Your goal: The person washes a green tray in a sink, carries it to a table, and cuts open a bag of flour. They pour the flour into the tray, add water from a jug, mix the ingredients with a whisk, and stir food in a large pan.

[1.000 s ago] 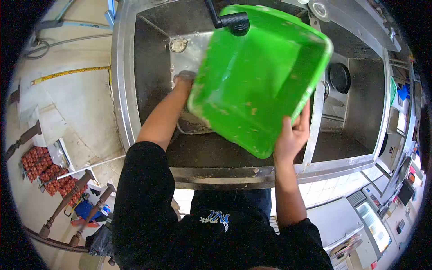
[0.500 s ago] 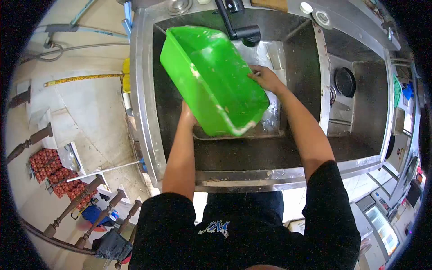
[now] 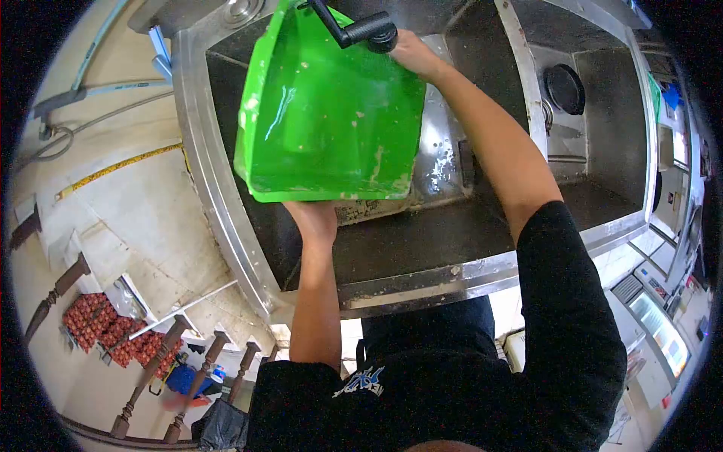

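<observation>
A green plastic tub [image 3: 324,128] with pale residue on its walls is held tilted over the large sink basin [image 3: 429,241], its inside facing me. My left hand [image 3: 312,218] supports it at the lower edge, with the fingers hidden behind the tub. At the tub's upper right side is my right hand [image 3: 413,54], close to the black faucet [image 3: 369,32]; its fingertips are hidden by the faucet head and the tub. The faucet spout reaches over the tub's upper part.
A second basin on the right holds a round black pan [image 3: 564,89]. The metal sink rim [image 3: 422,290] runs between my body and the basin. Wooden balusters [image 3: 151,377] and red net sacks [image 3: 113,331] stand at lower left.
The tub has turned so its inside faces me more, and it sits further up and left, under the faucet. My right hand has moved up beside the faucet. The view has shifted and rotated.
</observation>
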`<state>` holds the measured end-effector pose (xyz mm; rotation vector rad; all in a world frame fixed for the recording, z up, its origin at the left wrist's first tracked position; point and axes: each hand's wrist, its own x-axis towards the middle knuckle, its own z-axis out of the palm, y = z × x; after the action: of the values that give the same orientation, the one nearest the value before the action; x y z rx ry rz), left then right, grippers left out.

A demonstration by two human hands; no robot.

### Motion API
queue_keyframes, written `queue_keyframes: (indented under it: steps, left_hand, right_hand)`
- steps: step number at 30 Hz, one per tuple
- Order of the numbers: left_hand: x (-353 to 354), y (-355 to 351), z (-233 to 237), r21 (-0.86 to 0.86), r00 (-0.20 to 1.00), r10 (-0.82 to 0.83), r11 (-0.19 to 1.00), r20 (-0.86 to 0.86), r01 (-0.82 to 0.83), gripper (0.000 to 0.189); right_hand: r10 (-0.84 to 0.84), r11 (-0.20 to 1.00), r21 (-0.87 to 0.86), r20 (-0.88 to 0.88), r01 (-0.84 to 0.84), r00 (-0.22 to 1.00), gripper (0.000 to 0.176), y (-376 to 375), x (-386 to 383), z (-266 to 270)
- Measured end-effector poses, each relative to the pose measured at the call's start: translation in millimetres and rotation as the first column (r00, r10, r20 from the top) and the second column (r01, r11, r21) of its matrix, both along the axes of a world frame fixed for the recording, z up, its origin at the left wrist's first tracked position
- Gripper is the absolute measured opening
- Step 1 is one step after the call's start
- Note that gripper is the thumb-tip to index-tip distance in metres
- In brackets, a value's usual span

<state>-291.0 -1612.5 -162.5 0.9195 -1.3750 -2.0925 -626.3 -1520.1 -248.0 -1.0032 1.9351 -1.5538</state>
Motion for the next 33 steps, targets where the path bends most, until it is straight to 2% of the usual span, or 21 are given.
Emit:
queue_keyframes:
  steps: [1, 3, 4, 5, 6, 9, 10, 13, 14, 15, 17, 18, 20, 21, 23, 25, 27, 29, 32, 33]
  left_hand:
    - [5.2, 1.3, -0.4, 0.091, 0.998, 0.06, 0.994, 0.003, -0.06, 0.051]
    - [11.1, -2.1, -2.0, 0.262, 0.985, 0.17, 0.95, 0.014, -0.168, 0.057]
    - [10.8, -5.2, -0.4, 0.052, 0.992, 0.023, 0.998, 0.123, -0.03, 0.057]
    - [11.7, -7.4, 1.8, -0.139, 0.961, -0.096, 0.981, 0.261, 0.136, 0.057]
    - [15.0, -7.8, 3.8, -0.292, 0.892, -0.178, 0.903, 0.415, 0.315, 0.058]
    - [14.4, -20.6, -0.6, 0.075, 0.9, -0.284, 0.959, 0.331, 0.275, 0.057]
    - [14.5, -22.9, -4.6, 0.036, 0.846, -0.377, 0.919, 0.376, 0.393, 0.056]
    - [2.1, -38.0, -21.1, 0.162, 0.732, -0.466, 0.878, 0.496, 0.45, 0.048]
    - [-6.4, -35.7, -18.3, 0.228, 0.755, -0.519, 0.855, 0.401, 0.466, 0.047]
    - [-9.5, -45.5, -46.7, 0.22, 0.776, -0.543, 0.84, 0.322, 0.496, 0.046]
    - [-28.8, -48.5, -48.4, 0.342, 0.815, -0.547, 0.816, 0.192, 0.467, 0.044]
    - [-38.3, -53.9, -53.8, 0.337, 0.819, -0.536, 0.824, 0.206, 0.455, 0.043]
    - [-56.6, -60.4, -73.3, 0.334, 0.83, -0.505, 0.844, 0.236, 0.419, 0.041]
    - [-70.3, -61.2, -89.2, 0.263, 0.836, -0.491, 0.863, 0.243, 0.431, 0.037]
    - [-98.1, -64.6, -123.3, 0.125, 0.846, -0.461, 0.887, 0.269, 0.444, 0.031]
    - [-144.1, -53.1, -126.1, 0.02, 0.838, -0.538, 0.842, 0.092, 0.539, 0.022]
    - [-191.1, -27.4, -102.1, -0.057, 0.819, -0.573, 0.819, -0.017, 0.571, 0.016]
    - [-220.6, -5.3, -58.5, -0.108, 0.742, -0.649, 0.736, 0.167, 0.668, 0.019]
    - [-250.8, 19.9, -52.1, -0.102, 0.811, -0.529, 0.819, 0.249, 0.565, 0.035]
    - [-257.8, 18.3, -56.5, -0.052, 0.807, -0.549, 0.819, 0.218, 0.571, 0.039]
  right_hand:
    - [0.03, 0.998, -0.058, -0.013, -0.03, 0.999, 0.035, 4.3, 1.2, 0.5]
    - [0.0, 0.993, 0.119, 0.012, -0.002, 1.0, 0.035, 18.0, 10.2, 0.9]
    - [-0.021, 0.978, 0.208, 0.022, 0.016, 1.0, 0.036, 24.8, 18.4, 7.9]
    - [-0.054, 0.97, 0.237, 0.008, 0.051, 0.999, 0.036, 32.5, 26.7, 14.9]
    - [-0.085, 0.96, 0.269, -0.003, 0.082, 0.996, 0.037, 41.4, 39.9, 32.6]
    - [-0.102, 0.876, 0.469, -0.054, 0.116, 0.993, 0.037, 69.6, 62.7, 66.9]
    - [-0.097, 0.828, 0.547, -0.082, 0.126, 0.992, 0.037, 80.7, 64.3, 75.3]
    - [-0.252, 0.81, 0.55, 0.009, 0.206, 0.968, 0.035, 125.0, 80.4, 91.1]
    - [-0.33, 0.857, 0.452, 0.11, 0.248, 0.938, 0.03, 138.8, 86.1, 74.9]
    - [-0.373, 0.834, 0.45, 0.036, 0.318, 0.927, 0.029, 147.2, 91.4, 86.8]
    - [-0.44, 0.793, 0.417, -0.111, 0.444, 0.891, 0.028, 157.1, 118.7, 121.0]
    - [-0.454, 0.772, 0.371, -0.248, 0.517, 0.856, 0.024, 159.3, 128.9, 127.7]
    - [-0.559, 0.69, 0.349, -0.301, 0.635, 0.773, 0.024, 158.5, 153.0, 144.6]
    - [-0.612, 0.64, 0.33, -0.327, 0.694, 0.72, 0.024, 157.7, 164.5, 151.1]
    - [-0.725, 0.581, 0.149, -0.353, 0.8, 0.592, 0.024, 157.7, 186.1, 160.8]
    - [-0.782, 0.52, 0.046, -0.376, 0.853, 0.497, 0.025, 158.2, 203.8, 182.9]
    - [-0.762, 0.519, -0.075, -0.492, 0.851, 0.421, 0.025, 162.7, 215.4, 203.2]
    - [-0.725, 0.519, -0.161, -0.603, 0.839, 0.333, 0.014, 166.5, 220.8, 219.4]
    - [-0.813, 0.43, -0.256, -0.527, 0.866, 0.248, 0.015, 180.6, 211.3, 224.8]
    - [-0.77, 0.445, -0.287, -0.607, 0.848, 0.198, 0.019, 188.2, 206.4, 230.1]
